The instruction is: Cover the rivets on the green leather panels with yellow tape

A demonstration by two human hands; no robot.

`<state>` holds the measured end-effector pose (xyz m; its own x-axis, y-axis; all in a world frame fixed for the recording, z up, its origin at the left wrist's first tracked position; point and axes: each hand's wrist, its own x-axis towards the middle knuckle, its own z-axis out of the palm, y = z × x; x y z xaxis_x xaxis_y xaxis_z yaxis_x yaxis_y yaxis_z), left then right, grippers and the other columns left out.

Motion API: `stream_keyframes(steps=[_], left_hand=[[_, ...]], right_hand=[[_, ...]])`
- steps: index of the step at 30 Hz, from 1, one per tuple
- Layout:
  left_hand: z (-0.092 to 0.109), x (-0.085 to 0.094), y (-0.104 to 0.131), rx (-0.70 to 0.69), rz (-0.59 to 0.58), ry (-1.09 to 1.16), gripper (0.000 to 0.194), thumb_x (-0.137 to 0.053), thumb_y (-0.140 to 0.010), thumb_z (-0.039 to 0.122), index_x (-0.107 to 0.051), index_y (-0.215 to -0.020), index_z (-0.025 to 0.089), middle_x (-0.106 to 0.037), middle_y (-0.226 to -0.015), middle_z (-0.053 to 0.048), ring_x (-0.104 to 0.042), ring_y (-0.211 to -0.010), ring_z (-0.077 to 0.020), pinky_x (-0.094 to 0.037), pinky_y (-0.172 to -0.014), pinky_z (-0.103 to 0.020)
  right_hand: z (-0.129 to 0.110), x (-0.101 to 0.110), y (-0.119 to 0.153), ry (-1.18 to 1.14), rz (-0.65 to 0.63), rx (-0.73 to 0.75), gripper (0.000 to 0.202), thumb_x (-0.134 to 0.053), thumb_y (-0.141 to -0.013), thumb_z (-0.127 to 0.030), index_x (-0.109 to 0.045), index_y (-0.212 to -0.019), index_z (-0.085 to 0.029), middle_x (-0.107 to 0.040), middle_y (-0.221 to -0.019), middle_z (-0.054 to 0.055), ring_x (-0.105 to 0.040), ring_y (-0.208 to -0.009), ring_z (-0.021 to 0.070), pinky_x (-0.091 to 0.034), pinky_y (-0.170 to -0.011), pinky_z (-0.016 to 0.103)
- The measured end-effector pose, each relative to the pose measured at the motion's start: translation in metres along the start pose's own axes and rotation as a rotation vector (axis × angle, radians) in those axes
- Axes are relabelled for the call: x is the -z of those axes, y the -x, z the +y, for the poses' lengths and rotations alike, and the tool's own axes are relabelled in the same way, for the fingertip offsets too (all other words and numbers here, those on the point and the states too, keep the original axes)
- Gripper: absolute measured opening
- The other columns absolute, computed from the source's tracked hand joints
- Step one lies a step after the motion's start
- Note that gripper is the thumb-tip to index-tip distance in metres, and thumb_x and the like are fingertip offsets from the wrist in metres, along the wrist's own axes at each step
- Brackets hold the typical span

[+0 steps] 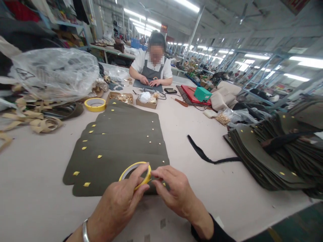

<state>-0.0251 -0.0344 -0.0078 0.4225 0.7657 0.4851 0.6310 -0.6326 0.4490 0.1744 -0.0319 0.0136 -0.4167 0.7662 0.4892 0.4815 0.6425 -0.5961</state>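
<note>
My left hand [121, 198] is closed on a roll of yellow tape [128, 169], tilted above the near edge of the olive-green pieces. Close beside the roll's right side is my right hand [176, 188], its thumb and fingers pinched near the tape; whatever lies between the fingertips is too small to make out. Overlapping olive-green pieces [121, 134] lie flat on the table under and beyond the hands. Small yellow tape bits [87, 184] dot their left side, and small metal studs [159, 144] run along the right side.
Another tape roll [95, 105] and boxes of gold parts [121, 98] stand at the back. A black strip [202, 153] reaches toward stacked green pieces [264, 158] at right. Clear plastic [58, 72] and tan strips [46, 124] lie left. A person [155, 64] works across the table [186, 208].
</note>
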Motion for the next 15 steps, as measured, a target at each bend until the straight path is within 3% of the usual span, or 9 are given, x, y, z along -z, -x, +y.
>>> stream_keyframes(steps=[3, 6, 10, 12, 15], left_hand=[[0.003, -0.002, 0.001, -0.04, 0.025, -0.059, 0.039, -0.034, -0.102, 0.036, -0.038, -0.135, 0.016, -0.075, -0.102, -0.005, -0.073, -0.075, -0.0139, -0.055, -0.064, -0.021], [0.008, -0.001, -0.001, -0.058, 0.032, -0.059, 0.03, -0.033, -0.102, 0.033, -0.046, -0.124, 0.018, -0.075, -0.095, -0.003, -0.072, -0.07, -0.0142, -0.053, -0.06, -0.023], [0.011, -0.002, -0.005, -0.03, -0.072, 0.039, 0.019, -0.034, -0.101, 0.025, -0.053, -0.101, 0.024, -0.07, -0.081, 0.003, -0.069, -0.067, -0.0128, -0.049, -0.057, -0.023], [0.009, -0.005, -0.007, -0.023, -0.116, 0.028, 0.023, -0.033, -0.1, 0.022, -0.054, -0.093, 0.024, -0.066, -0.074, 0.003, -0.066, -0.063, -0.0135, -0.047, -0.055, -0.024], [0.008, -0.013, -0.01, -0.056, -0.114, -0.017, 0.024, -0.034, -0.098, 0.018, -0.054, -0.086, 0.023, -0.06, -0.068, 0.002, -0.061, -0.059, -0.0152, -0.043, -0.052, -0.026]], right_hand=[[0.001, -0.006, 0.0, 0.053, -0.008, 0.055, 0.014, -0.054, -0.09, -0.01, -0.064, -0.097, -0.016, -0.07, -0.089, 0.008, -0.064, -0.083, 0.0176, -0.053, -0.075, 0.028], [0.003, -0.01, 0.002, 0.122, 0.027, 0.122, 0.013, -0.052, -0.089, -0.009, -0.062, -0.087, -0.017, -0.069, -0.077, 0.006, -0.063, -0.071, 0.0168, -0.052, -0.066, 0.027], [0.004, -0.014, 0.007, 0.205, 0.088, 0.116, 0.016, -0.05, -0.083, -0.006, -0.06, -0.081, -0.018, -0.066, -0.069, 0.004, -0.061, -0.063, 0.0153, -0.05, -0.06, 0.025], [0.002, -0.016, 0.009, 0.195, 0.105, 0.028, 0.017, -0.05, -0.08, -0.006, -0.062, -0.079, -0.018, -0.066, -0.066, 0.003, -0.062, -0.061, 0.0149, -0.049, -0.059, 0.025], [0.004, -0.02, 0.009, -0.014, 0.127, -0.327, 0.014, -0.053, -0.078, -0.012, -0.063, -0.07, -0.018, -0.064, -0.059, 0.001, -0.059, -0.052, 0.0129, -0.046, -0.05, 0.023]])
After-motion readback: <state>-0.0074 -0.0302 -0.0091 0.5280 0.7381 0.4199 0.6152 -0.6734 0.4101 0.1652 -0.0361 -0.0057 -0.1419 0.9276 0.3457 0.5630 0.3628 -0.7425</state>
